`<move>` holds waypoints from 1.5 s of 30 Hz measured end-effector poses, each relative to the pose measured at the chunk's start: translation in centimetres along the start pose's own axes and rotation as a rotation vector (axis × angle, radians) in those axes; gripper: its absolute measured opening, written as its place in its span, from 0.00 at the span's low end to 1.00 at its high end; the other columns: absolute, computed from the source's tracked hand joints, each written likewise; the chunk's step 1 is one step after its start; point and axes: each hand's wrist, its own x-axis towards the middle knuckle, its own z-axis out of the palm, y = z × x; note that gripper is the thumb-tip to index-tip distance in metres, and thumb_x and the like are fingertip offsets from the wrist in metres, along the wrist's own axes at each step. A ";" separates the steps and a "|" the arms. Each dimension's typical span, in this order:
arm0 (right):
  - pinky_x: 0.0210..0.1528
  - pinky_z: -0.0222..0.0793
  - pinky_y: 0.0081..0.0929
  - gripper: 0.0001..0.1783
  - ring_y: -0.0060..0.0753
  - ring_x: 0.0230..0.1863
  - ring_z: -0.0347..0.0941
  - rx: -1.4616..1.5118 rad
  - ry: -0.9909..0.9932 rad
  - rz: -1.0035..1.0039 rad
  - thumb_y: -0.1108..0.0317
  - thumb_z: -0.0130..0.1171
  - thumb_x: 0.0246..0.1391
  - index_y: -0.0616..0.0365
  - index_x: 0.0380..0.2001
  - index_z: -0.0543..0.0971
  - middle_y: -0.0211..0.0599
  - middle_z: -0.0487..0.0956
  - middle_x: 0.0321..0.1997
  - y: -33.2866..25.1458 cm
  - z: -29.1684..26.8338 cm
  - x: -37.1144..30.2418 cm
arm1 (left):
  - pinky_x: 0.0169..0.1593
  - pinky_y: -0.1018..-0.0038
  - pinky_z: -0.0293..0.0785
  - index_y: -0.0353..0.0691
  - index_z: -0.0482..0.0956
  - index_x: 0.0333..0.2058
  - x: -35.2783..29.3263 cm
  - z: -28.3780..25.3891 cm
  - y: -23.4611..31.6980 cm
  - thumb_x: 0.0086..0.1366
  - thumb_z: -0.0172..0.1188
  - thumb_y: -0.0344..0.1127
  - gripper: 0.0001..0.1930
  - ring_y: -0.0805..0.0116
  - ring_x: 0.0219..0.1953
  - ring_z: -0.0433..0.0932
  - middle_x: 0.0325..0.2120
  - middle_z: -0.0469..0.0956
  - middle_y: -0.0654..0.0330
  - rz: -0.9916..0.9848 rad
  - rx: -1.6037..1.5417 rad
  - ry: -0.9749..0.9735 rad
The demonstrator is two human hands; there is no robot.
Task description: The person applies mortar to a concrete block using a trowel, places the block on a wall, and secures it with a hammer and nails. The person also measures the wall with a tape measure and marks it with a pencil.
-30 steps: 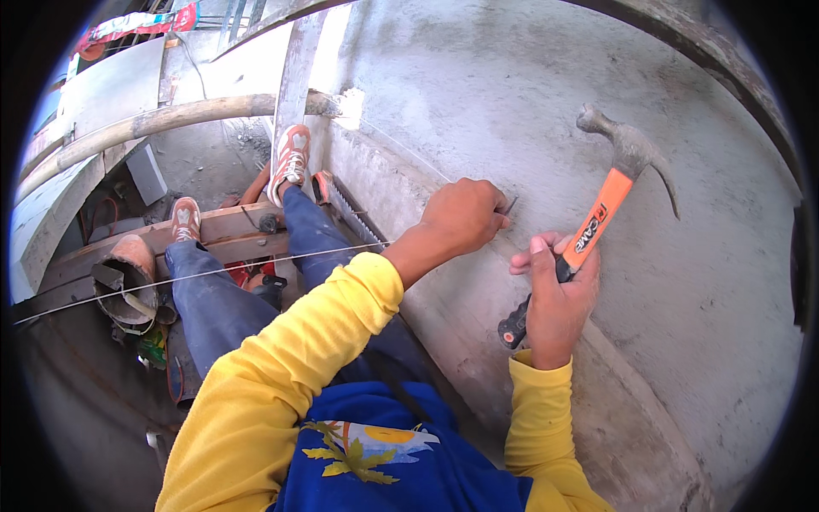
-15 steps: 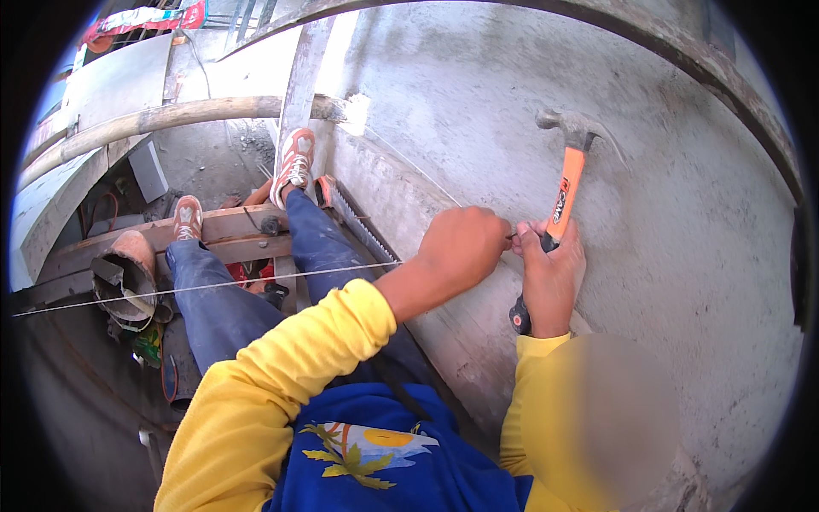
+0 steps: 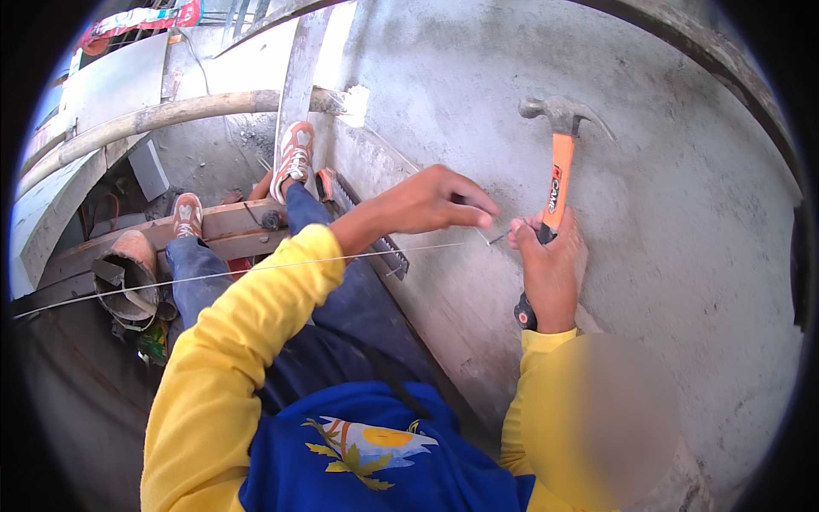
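My right hand point(image 3: 550, 277) is closed round the lower handle of a claw hammer point(image 3: 560, 175) with an orange and black grip, its steel head pointing up against the grey wall. The thumb and fingertips of that same hand pinch a small nail point(image 3: 500, 237). A thin white string point(image 3: 341, 258) runs from the far left edge across my legs to the nail's end. Just left of the nail, my left hand point(image 3: 426, 203) hovers with thumb and fingers apart, holding nothing I can see. Another stretch of string point(image 3: 392, 154) slants along the wall behind it.
A handsaw point(image 3: 394, 258) leans beside my right leg, against the concrete ledge point(image 3: 461, 316). My feet are by a wooden beam point(image 3: 235, 222). A dirty bucket point(image 3: 128, 269) stands at left. Beyond lie a bamboo pole point(image 3: 205, 106) and an upright board point(image 3: 299, 77).
My left hand has come off the nail and drawn back up and left, its fingers opening. The hammer has shifted slightly left and more upright, still in my right hand.
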 end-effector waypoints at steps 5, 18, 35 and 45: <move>0.38 0.81 0.31 0.10 0.34 0.33 0.86 0.014 -0.002 -0.018 0.76 0.64 0.61 0.67 0.40 0.73 0.44 0.84 0.34 0.1 -0.1 -0.1 | 0.44 0.74 0.78 0.36 0.90 0.45 3.3 0.8 1.7 0.65 0.74 0.37 0.13 0.75 0.36 0.84 0.36 0.90 0.61 -0.048 0.097 -0.283; 0.27 0.75 0.27 0.12 0.26 0.24 0.81 0.068 0.088 0.044 0.71 0.69 0.62 0.62 0.41 0.74 0.35 0.81 0.29 -1.0 -1.1 -0.4 | 0.39 0.68 0.74 0.36 0.84 0.35 5.4 2.1 0.5 0.65 0.70 0.36 0.09 0.70 0.31 0.81 0.27 0.85 0.58 0.110 0.237 -0.168; 0.18 0.62 0.16 0.16 0.17 0.17 0.66 0.488 -0.034 0.236 0.67 0.54 0.72 0.62 0.58 0.72 0.32 0.74 0.28 -6.1 -9.3 -6.2 | 0.36 0.72 0.71 0.37 0.84 0.34 5.0 6.6 -2.6 0.66 0.70 0.35 0.08 0.77 0.28 0.72 0.22 0.79 0.64 0.063 0.048 0.096; 0.18 0.64 0.16 0.18 0.16 0.17 0.67 0.344 -0.126 0.231 0.67 0.53 0.73 0.62 0.61 0.71 0.32 0.75 0.30 -6.0 -10.8 -6.7 | 0.36 0.70 0.72 0.37 0.84 0.35 5.5 6.8 -3.7 0.65 0.71 0.35 0.08 0.73 0.27 0.74 0.23 0.81 0.61 0.087 0.047 0.127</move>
